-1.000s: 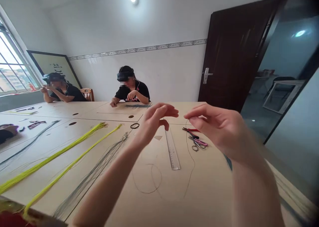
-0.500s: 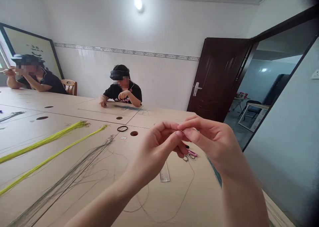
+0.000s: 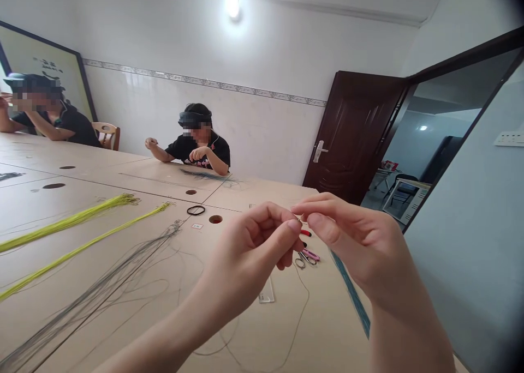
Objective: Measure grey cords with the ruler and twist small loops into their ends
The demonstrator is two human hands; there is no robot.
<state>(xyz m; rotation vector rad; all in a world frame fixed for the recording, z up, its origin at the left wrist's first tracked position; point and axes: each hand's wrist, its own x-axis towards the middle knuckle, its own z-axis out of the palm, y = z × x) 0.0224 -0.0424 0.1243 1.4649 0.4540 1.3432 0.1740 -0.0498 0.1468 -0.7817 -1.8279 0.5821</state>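
Observation:
My left hand [image 3: 262,242] pinches a tiny, thin piece [image 3: 299,219] between thumb and forefinger; its kind is too small to make out. Close against it is my right hand [image 3: 356,236], thumb and fingertips drawn together at the same piece, with whatever they grip hidden. A thin grey line [image 3: 308,296] loops over the table below my hands; its upper end disappears behind my left fingers. Small scissors [image 3: 305,259], a pink-handled tool [image 3: 311,254] and a red-and-black handle [image 3: 305,233] lie behind the hands. Beneath my left wrist shows a clear ruler [image 3: 267,291].
Yellow-green strand bundles [image 3: 69,220] and a grey strand bundle [image 3: 110,280] lie to the left. A black ring [image 3: 196,210] is near a table hole [image 3: 215,219]. Blue strands [image 3: 350,291] run along the right edge. Two people [image 3: 200,144] sit across the table [image 3: 143,335].
My right thumb has drawn back a little from my left fingertips, baring the tiny piece. The view has tilted slightly. The person opposite has raised one hand off the table.

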